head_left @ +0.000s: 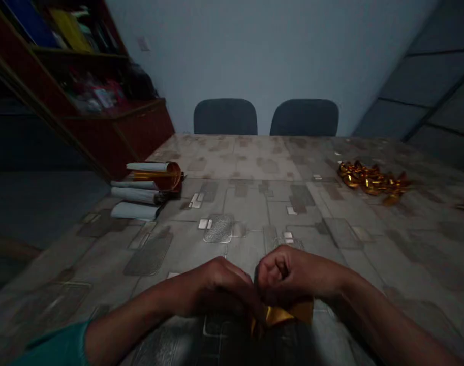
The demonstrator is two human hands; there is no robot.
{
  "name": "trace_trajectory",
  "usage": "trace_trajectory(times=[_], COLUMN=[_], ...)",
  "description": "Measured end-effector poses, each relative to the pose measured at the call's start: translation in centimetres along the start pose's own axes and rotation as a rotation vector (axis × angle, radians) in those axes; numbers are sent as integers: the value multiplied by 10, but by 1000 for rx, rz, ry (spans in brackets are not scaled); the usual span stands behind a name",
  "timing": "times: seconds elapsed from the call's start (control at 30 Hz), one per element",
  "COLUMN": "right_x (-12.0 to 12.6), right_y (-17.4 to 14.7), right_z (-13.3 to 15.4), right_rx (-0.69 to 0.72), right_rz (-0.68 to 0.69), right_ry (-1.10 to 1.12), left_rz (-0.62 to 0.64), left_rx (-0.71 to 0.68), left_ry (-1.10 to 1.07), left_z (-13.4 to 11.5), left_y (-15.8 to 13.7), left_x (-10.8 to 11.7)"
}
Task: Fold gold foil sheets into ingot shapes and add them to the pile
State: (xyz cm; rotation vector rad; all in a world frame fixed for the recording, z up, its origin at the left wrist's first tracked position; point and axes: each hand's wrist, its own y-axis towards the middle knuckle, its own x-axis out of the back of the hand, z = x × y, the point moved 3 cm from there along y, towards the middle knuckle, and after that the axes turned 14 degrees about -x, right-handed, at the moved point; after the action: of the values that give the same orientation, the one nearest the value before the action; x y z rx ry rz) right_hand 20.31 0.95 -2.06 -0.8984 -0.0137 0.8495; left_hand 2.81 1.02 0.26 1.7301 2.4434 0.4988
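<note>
Close to the table's near edge, my two hands meet over a piece of shiny gold foil [280,316]. My left hand [226,287] comes in from the left with its fingers bent down and closed on the foil's left part. Against it, my right hand [279,272] is curled with its fingertips pinched together. The foil sticks out below and to the right of the fingers, and it looks folded. Part of the foil is hidden under both hands.
Rolled sheets [140,195], white and gold, lie at the left of the patterned tablecloth [250,203]. Several crumpled shiny gold pieces [372,180] form a pile at the right. Two dark chairs [225,117] stand beyond the far edge, and a wooden shelf [113,114] is at the left.
</note>
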Motion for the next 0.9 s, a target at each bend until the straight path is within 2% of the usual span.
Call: trace_trajectory(times=[0.13, 0.23, 0.4, 0.53, 0.77, 0.9], right_x=[1, 3, 9, 11, 14, 14], right_y=[-1, 1, 4, 3, -6, -13], right_z=[-3, -4, -4, -2, 5, 8], right_rx=[22, 68, 152, 203, 265, 315], right_rz=[-34, -68, -108, -128, -145, -147], right_ry=[-44, -58, -23, -20, -39, -21], left_rz=[-37, -118, -381, -550, -632, -661], left_rx=[44, 84, 251, 363, 360, 259], left_ry=[55, 103, 0, -132, -189, -269], left_z=[-5, 4, 27, 34, 29, 29], left_y=[2, -2, -12, -12, -8, -9], left_x=[0, 1, 1, -1, 1, 2])
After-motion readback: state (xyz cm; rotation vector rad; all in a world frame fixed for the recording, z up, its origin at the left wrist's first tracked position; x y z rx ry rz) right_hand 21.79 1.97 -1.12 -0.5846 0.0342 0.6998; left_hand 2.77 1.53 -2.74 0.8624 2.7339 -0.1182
